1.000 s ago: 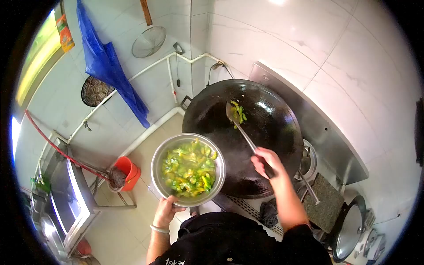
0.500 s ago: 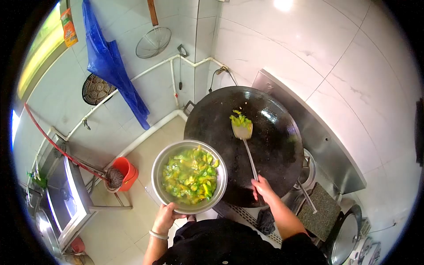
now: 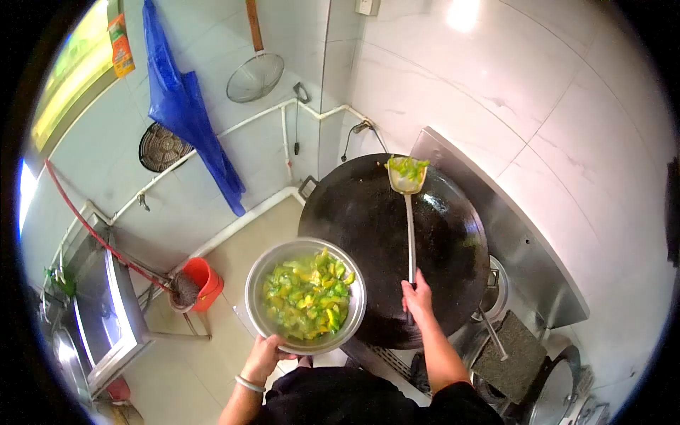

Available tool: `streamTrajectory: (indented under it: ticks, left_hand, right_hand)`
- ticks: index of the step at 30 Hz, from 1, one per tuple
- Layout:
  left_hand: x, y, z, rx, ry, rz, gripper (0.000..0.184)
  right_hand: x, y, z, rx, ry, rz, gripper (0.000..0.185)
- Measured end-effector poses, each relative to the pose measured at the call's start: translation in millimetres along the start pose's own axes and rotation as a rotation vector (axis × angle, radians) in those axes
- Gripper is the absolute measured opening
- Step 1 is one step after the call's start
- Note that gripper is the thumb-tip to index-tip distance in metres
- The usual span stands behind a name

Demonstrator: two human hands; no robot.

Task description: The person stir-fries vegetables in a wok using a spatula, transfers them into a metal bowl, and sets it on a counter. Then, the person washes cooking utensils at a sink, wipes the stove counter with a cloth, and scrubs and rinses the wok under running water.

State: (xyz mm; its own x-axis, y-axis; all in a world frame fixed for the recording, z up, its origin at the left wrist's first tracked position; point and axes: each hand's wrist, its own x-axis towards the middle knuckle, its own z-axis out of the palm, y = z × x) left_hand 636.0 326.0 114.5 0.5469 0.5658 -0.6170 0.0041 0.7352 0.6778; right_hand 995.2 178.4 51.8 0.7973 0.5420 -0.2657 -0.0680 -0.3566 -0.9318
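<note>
the left hand (image 3: 266, 355) has its fingers curled on the rim of a round metal bowl (image 3: 359, 304), heaped with moist green-and-yellow vegetable pieces (image 3: 308, 294). the right hand (image 3: 418, 296) wraps its fingers round the dark grip of a metal spatula (image 3: 411, 234), whose flat, squarish blade bears a green clump (image 3: 407, 167) by the far edge of a broad, blackened, concave wok (image 3: 354, 202). the bowl is at the wok's near left.
</note>
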Motion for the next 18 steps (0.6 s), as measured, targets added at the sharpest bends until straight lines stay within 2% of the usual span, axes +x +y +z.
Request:
streamTrajectory:
  ticks: [2,3,5,7,8,10,11,13,15,18]
  left_hand:
    - [4.3,-2.0,-6.0,0.008,-0.016,-0.045,0.045]
    - [-2.8,1.4,1.4,0.080,-0.025,0.045,0.036]
    - [10.7,-11.8,-11.5,0.120,-0.040,0.031,0.036]
    - [11.2,-10.5,-3.5,0.100,-0.063,0.055,0.037]
    - [5.8,-5.6,4.6,0.057,-0.062,0.066,0.036]
    - [13.3,-12.8,3.5,0.025,-0.074,0.079,0.036]
    - [16.4,-15.0,4.7,0.032,-0.059,0.077,0.036]
    - [19.2,-16.9,7.8,0.016,-0.071,0.079,0.037]
    - [22.6,-16.5,7.5,0.007,-0.096,0.085,0.038]
    - [22.2,-16.7,7.5,0.026,-0.087,0.057,0.039]
  right_hand:
    - [-35.4,-16.6,-20.7,-0.072,0.027,0.013,0.064]
    - [-54.9,-23.6,-31.4,-0.103,0.044,0.026,0.064]
    - [-98.5,-33.2,-50.4,-0.264,0.079,-0.111,0.062]
    - [-141.0,-32.0,-63.9,-0.565,0.136,-0.560,0.062]
    - [-167.2,-34.7,-63.4,-0.568,0.120,-0.556,0.062]
    - [-214.3,-35.1,-58.5,-0.814,0.183,-0.592,0.063]
    - [-232.5,-24.3,-58.3,-0.844,0.108,-0.406,0.062]
    - [-247.8,8.7,-51.7,-0.886,0.090,-0.599,0.064]
    - [-259.6,34.6,-49.0,-0.905,-0.021,-0.632,0.063]
    - [-271.6,44.3,-55.1,-1.012,-0.041,-0.576,0.063]
